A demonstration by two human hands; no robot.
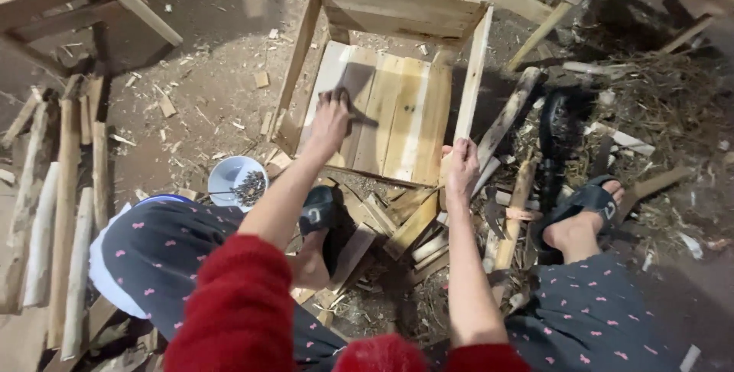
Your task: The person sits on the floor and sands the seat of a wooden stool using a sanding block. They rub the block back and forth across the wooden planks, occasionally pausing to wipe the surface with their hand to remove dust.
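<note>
Wooden crate (397, 104) tipped on its side on the dirt floor, open face up toward the camera. Left hand (330, 121) flat against the crate's inner slats, fingers bent down, gripping nothing. Right hand (461, 167) closed around the crate's right side board at its near end. White bowl of nails (237, 181) just left of the crate's near corner. Loose sticks (61, 211) well left of the crate; hammer (511, 215) just right of it, beside a sandalled foot (582, 219).
</note>
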